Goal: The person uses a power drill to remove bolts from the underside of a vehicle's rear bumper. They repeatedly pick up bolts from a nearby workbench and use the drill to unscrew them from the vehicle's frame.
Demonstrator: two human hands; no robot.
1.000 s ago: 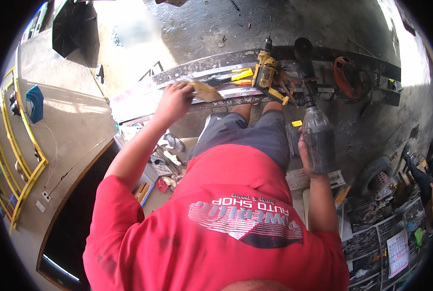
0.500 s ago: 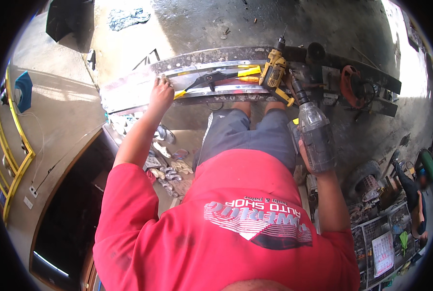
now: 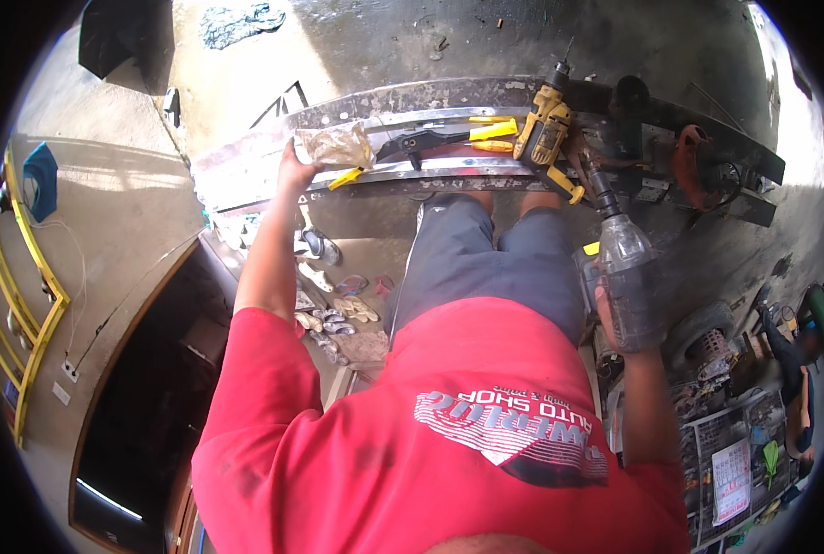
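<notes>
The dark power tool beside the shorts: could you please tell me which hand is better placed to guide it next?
Probably the right hand: it grips the dark power tool, while the left hand is away to the left, at a crumpled plastic packet.

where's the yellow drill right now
In the head view, right of centre near the top, the yellow drill lies just right of the yellow-handled tools.
</notes>
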